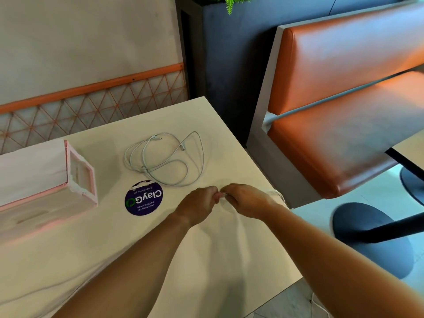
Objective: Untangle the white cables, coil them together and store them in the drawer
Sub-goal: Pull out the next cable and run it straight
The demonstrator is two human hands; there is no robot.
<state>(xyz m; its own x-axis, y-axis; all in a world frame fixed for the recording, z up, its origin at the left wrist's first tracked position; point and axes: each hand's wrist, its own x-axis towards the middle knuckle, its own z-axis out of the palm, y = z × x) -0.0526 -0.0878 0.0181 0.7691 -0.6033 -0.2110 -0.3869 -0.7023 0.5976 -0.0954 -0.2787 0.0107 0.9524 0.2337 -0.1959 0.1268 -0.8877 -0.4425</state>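
White and smooth, the flat worktop [229, 260] fills most of the head view. Near its far side lies a loose pile of thin white cables [165, 157]. They loop over one another, and two small plugs show on top. The pile is well apart from both hands. Just in front of it, a round dark purple sticker [144, 199] with the word "ClayGo" lies flat on the worktop. To the left is a pink and white plastic box [46, 175], and its open square end faces the sticker.

Two bare arms reach in from the bottom of the picture and meet near the right edge of the worktop. The left hand [197, 206] and the right hand [246, 200] almost touch. Their fingers [212, 191] are curled and pinch a small white cable end [223, 195] between them. It is blurry, so its shape is hard to tell. A thin white cord [280, 195] peeks out behind the right wrist, at the worktop's edge.

Past the worktop stands an orange padded bench [344, 88]. Beside it is a dark grey planter box [229, 53] with green leaves [229, 3] on top.
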